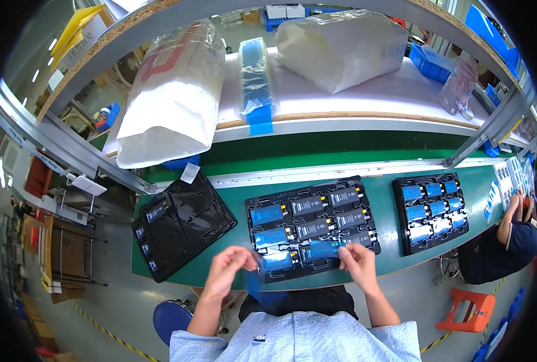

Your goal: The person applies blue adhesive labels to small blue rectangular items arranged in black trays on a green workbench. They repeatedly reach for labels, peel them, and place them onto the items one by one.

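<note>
Remote feed's up, I'm on the head cam. L hand is just off the near edge of the mid black tray, thumb and fingertips pinched tog. on a clear blue film strip, which hangs down twd the shirt. R hand is at that tray's front row: thumb + index close tog. at the right end of a blue-faced battery cell. Can't tell from here if they're gripping or only touching. That cell's in the front row, mid pocket, w/ another blue-faced one to its left.

Risks, as I read it: the loose film is the worry. If it's tacky, a brush against the shirt or tray rim could fold it or pick up lint. R fingers pressing on that cell's end could tip it out of its pocket, & a careless sideways pull might catch the yellow-tipped ends on nearby cells, prob. bending one. L hand drifting right could also drag the strip over the front row.
</note>
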A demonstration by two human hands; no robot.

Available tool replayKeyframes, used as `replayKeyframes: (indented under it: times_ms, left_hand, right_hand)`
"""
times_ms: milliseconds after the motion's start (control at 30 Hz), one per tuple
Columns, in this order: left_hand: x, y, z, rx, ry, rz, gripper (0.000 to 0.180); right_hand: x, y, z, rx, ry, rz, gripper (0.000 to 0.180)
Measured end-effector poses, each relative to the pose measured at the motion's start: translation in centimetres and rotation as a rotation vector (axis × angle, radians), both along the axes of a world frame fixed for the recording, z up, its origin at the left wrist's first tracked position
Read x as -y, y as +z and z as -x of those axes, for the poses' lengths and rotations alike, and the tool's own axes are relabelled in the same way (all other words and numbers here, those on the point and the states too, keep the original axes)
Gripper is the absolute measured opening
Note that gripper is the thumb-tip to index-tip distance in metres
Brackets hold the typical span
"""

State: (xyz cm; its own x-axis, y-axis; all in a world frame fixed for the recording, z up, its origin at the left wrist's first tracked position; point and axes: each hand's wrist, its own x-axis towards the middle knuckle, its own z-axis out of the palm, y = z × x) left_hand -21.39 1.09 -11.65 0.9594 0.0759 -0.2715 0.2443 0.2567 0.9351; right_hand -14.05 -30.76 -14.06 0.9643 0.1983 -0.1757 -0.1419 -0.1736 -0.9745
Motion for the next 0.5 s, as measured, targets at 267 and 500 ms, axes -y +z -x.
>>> replayKeyframes:
  times_ms: [267, 500]
  left_hand:
    - [3.9, 0.9, 0.1, 0.206, -0.47, -0.733, 0.023]
    - [8.5, -1.4, -0.2, 0.197, -0.506, -1.113, 0.03]
  right_hand:
    - [-1.1, -0.9, -1.6, -0.06, 0.12, 0.155, 0.022]
    - [-1.1, -1.5, -2.4, -0.093, 0.185, 0.181, 0.023]
